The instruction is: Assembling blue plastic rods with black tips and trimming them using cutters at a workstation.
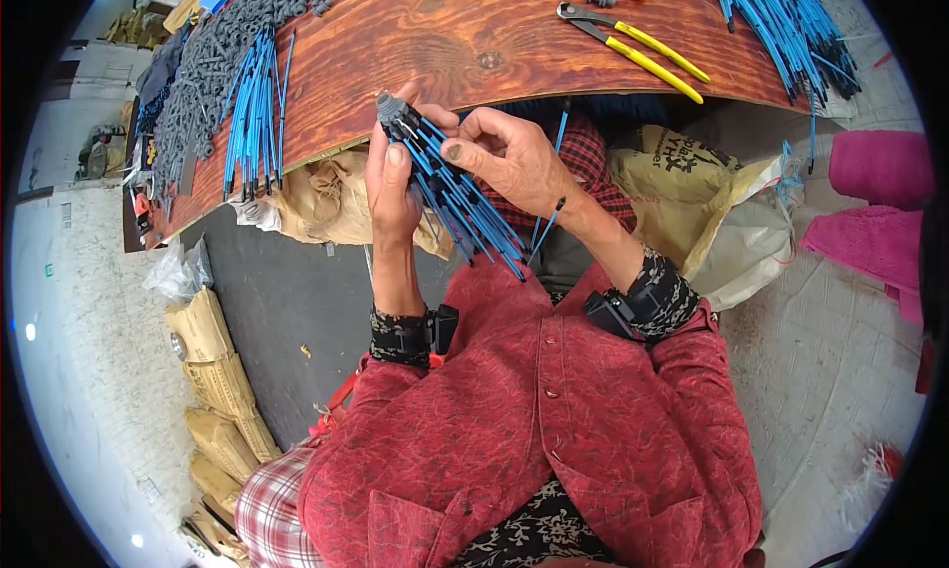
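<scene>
Left hand (pixel 392 177) and right hand (pixel 519 163) are raised over the lap by the wooden table (pixel 395 59); a bundle of blue rods (pixel 460 200) is grasped by the left, while whether any are pinched by the right cannot be told

Gathered into a loose bundle of thin blue rods (pixel 467 200), black at the ends, slanting from upper left to lower right and fanning out below. Gripped near the top in the left hand (pixel 393 187), beside a ribbed grey fitting (pixel 391 106).
</scene>
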Available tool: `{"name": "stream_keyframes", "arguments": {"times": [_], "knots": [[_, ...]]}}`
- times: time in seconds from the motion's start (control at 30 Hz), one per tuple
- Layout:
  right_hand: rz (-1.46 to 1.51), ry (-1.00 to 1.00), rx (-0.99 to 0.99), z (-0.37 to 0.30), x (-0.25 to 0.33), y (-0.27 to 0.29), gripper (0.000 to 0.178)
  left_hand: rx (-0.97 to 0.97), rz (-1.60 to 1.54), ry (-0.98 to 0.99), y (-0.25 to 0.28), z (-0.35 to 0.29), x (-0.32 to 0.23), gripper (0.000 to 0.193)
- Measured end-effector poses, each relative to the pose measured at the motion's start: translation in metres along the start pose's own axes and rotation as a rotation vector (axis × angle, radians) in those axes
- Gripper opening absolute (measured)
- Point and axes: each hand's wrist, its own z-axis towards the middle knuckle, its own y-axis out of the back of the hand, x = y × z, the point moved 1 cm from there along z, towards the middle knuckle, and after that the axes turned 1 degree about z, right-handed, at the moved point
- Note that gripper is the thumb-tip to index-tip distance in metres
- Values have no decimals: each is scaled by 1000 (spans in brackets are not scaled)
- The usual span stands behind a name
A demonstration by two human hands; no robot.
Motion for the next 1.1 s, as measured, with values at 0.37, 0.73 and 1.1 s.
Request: {"name": "stream_keyframes", "arguments": {"times": [0.37,0.73,1.1], "knots": [[-307,265,-166,3,27,-15,25,-42,41,-16,7,-7,-2,64],[-533,568,-381,-13,51,-22,14,-29,2,-32,0,-12,-3,60],[-381,455,-322,-14,44,-3,6,-128,102,-40,-37,-9,-4,62]]}}
